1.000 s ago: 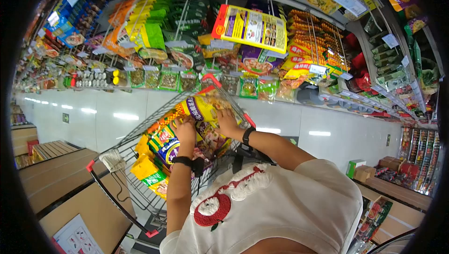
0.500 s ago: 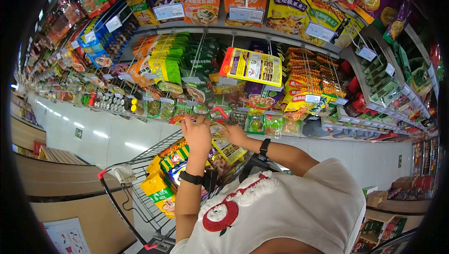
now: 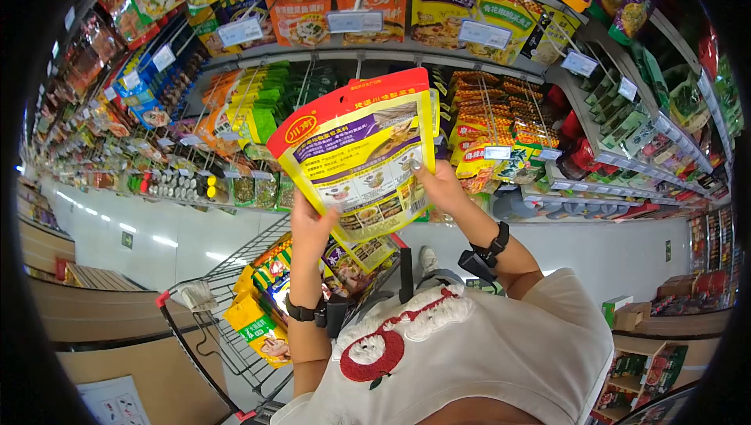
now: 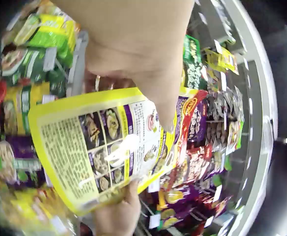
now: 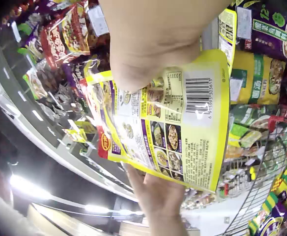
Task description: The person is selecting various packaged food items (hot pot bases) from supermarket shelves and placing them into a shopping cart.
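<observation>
Both hands hold up a yellow food packet with a red top band (image 3: 364,155), its printed back towards the head camera. The left hand (image 3: 310,225) grips its lower left edge, thumb on the front. At the lower right edge, the right hand (image 3: 440,187) pinches it, thumb over the print. In the left wrist view the packet (image 4: 84,142) is tilted, with the left hand (image 4: 158,93) at its upper edge and the right hand (image 4: 116,214) below. The right wrist view shows the packet's barcode side (image 5: 197,132) between the right hand (image 5: 138,64) and left hand (image 5: 158,196).
Below the packet stands a wire shopping cart (image 3: 223,312) holding several bagged goods, one a yellow bag (image 3: 258,329). Shelves behind carry hanging packets (image 3: 477,132) and price tags (image 3: 356,21). A shoe (image 3: 428,259) shows on the pale floor (image 3: 547,249).
Both hands have come up from the cart and now hold the yellow packet, raised in front of the shelf. The view has tilted up from the first frame, showing more of the upper shelf.
</observation>
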Tool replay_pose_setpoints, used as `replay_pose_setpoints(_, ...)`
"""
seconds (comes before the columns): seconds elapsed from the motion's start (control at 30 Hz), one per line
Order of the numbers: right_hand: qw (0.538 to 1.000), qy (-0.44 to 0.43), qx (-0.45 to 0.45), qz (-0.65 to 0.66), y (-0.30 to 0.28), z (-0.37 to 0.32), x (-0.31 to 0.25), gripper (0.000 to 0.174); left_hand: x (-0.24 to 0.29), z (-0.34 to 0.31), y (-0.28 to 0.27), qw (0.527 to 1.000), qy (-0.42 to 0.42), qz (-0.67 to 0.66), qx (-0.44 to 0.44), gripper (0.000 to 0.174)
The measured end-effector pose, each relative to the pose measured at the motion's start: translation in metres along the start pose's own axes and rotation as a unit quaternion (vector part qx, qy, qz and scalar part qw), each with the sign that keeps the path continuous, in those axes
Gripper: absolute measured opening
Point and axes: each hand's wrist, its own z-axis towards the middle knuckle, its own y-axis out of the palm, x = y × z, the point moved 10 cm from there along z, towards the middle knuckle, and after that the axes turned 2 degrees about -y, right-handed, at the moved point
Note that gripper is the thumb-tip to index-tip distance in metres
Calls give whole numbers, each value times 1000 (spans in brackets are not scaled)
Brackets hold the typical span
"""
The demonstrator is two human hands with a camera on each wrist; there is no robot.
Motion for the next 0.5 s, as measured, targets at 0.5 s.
replay_pose_setpoints(0.5, 997, 22, -70, 27, -65, -39, -69, 30, 30, -16, 85, 992, 7, -124, -21, 24)
